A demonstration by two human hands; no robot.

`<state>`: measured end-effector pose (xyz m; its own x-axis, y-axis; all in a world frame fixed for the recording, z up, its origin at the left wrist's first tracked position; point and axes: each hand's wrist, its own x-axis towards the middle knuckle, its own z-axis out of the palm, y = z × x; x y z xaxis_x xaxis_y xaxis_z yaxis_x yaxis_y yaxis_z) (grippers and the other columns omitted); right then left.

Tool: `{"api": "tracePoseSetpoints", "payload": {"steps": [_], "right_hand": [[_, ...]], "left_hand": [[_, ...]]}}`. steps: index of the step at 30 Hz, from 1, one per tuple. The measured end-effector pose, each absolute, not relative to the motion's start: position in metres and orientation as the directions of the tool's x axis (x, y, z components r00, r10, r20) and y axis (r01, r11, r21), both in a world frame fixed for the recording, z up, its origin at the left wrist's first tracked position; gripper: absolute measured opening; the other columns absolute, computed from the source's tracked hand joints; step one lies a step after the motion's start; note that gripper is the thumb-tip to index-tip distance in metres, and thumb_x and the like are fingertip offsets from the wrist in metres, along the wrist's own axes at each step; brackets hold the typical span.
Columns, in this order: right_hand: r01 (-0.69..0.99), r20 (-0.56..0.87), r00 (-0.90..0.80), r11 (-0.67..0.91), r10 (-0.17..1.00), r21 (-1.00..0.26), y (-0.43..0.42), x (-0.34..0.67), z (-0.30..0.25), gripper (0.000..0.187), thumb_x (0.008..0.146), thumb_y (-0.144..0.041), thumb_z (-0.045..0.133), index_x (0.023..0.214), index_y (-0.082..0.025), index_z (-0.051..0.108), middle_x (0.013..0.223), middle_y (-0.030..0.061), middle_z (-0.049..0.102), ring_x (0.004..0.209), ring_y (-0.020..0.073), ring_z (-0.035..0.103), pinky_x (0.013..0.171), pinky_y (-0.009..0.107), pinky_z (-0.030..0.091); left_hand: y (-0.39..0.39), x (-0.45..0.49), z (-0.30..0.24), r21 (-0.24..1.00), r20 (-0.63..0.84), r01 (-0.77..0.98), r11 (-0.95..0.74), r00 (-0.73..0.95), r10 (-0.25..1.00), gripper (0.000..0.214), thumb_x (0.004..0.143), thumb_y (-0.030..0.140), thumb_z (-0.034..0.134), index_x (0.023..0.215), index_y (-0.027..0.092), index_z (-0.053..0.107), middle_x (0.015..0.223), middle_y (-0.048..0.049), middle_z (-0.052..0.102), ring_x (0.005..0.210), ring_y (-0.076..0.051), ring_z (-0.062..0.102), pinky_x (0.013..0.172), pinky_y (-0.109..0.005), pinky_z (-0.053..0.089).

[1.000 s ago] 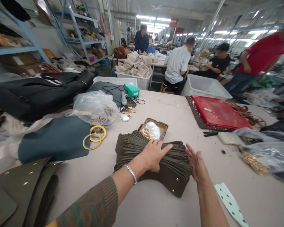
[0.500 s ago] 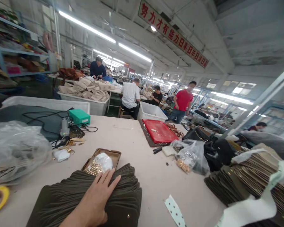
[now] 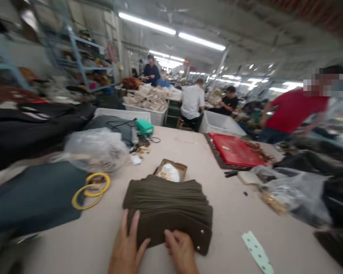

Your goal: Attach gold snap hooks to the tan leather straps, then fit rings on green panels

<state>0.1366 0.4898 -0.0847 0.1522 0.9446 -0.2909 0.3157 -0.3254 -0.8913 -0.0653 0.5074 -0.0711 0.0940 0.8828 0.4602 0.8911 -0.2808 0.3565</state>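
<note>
A fanned stack of dark olive flat pieces [image 3: 168, 198] lies in front of me, overlapping in rows. The front piece carries two small gold-coloured studs at its right end. My left hand [image 3: 127, 243] is open, its fingers spread over the stack's near left corner. At the front piece's lower edge, my right hand [image 3: 181, 249] is closed, thumb and forefinger pinching the edge. Just behind the stack sits a shallow brown box [image 3: 181, 169] holding a white plastic bag and small gold-coloured parts.
Yellow tape rings [image 3: 95, 190] and a clear plastic bag [image 3: 97, 148] lie left. Right are a red board [image 3: 234, 148], a bag of gold-coloured parts [image 3: 291, 190] and a mint dotted strip [image 3: 257, 251]. A person in red [image 3: 294, 112] bends beyond the table's right.
My view has swung left. My left hand has moved from atop the stack to its near left corner, and my right hand has come into view. The person in red is nearer and bending.
</note>
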Motion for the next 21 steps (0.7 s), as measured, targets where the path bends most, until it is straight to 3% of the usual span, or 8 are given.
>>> {"api": "tracePoseSetpoints", "payload": {"steps": [2, 4, 9, 15, 21], "right_hand": [[0.262, -0.352, 0.151, -0.381, 0.924, -0.887, 0.489, 0.120, -0.099, 0.057, 0.080, -0.068, 0.053, 0.059, -0.015, 0.060, 0.056, 0.0008, 0.058, 0.052, 0.0137, 0.055, 0.049, 0.025, 0.044], [0.223, -0.399, 0.151, -0.424, 0.904, -0.878, 0.493, 0.114, -0.104, 0.059, 0.074, -0.073, 0.054, 0.061, -0.015, 0.061, 0.056, 0.0024, 0.059, 0.046, 0.0125, 0.052, 0.040, 0.023, 0.037], [0.186, -0.435, 0.191, -0.467, 0.880, -0.864, 0.508, 0.121, -0.091, 0.055, 0.070, -0.070, 0.057, 0.065, -0.016, 0.060, 0.058, 0.0030, 0.060, 0.038, 0.0094, 0.047, 0.029, 0.018, 0.026], [0.191, -0.372, 0.122, -0.389, 0.920, -0.901, 0.502, 0.125, -0.089, 0.052, 0.069, -0.068, 0.060, 0.063, -0.016, 0.058, 0.057, 0.0009, 0.058, 0.042, 0.0093, 0.047, 0.035, 0.018, 0.032], [0.248, -0.245, 0.102, -0.263, 0.964, -0.932, 0.481, 0.127, -0.084, 0.036, 0.077, -0.049, 0.060, 0.062, -0.016, 0.060, 0.052, -0.0027, 0.052, 0.047, 0.0107, 0.050, 0.047, 0.021, 0.036]], "left_hand": [[0.502, -0.070, -0.068, 0.440, 0.352, 0.866, -0.238, 0.077, 0.933, 0.081, 0.086, 0.017, 0.054, 0.151, 0.022, 0.006, 0.156, -0.0203, 0.016, 0.139, -0.033, 0.034, 0.103, -0.046, 0.045], [0.505, -0.069, -0.067, 0.493, 0.290, 0.847, -0.200, 0.057, 0.955, 0.081, 0.085, 0.014, 0.055, 0.150, 0.023, 0.008, 0.155, -0.0195, 0.016, 0.141, -0.033, 0.029, 0.107, -0.048, 0.039], [0.520, -0.059, -0.059, 0.562, 0.286, 0.797, -0.221, 0.064, 0.956, 0.089, 0.079, 0.011, 0.060, 0.149, 0.027, 0.008, 0.156, -0.0175, 0.013, 0.142, -0.035, 0.027, 0.109, -0.052, 0.036], [0.513, -0.060, -0.055, 0.490, 0.387, 0.833, -0.257, 0.056, 0.920, 0.081, 0.085, 0.015, 0.055, 0.150, 0.024, 0.008, 0.156, -0.0203, 0.010, 0.143, -0.038, 0.021, 0.108, -0.055, 0.036], [0.500, -0.058, -0.059, 0.397, 0.461, 0.870, -0.294, 0.088, 0.883, 0.081, 0.088, 0.022, 0.053, 0.152, 0.025, 0.003, 0.157, -0.0194, 0.007, 0.141, -0.040, 0.025, 0.106, -0.054, 0.039]]}}
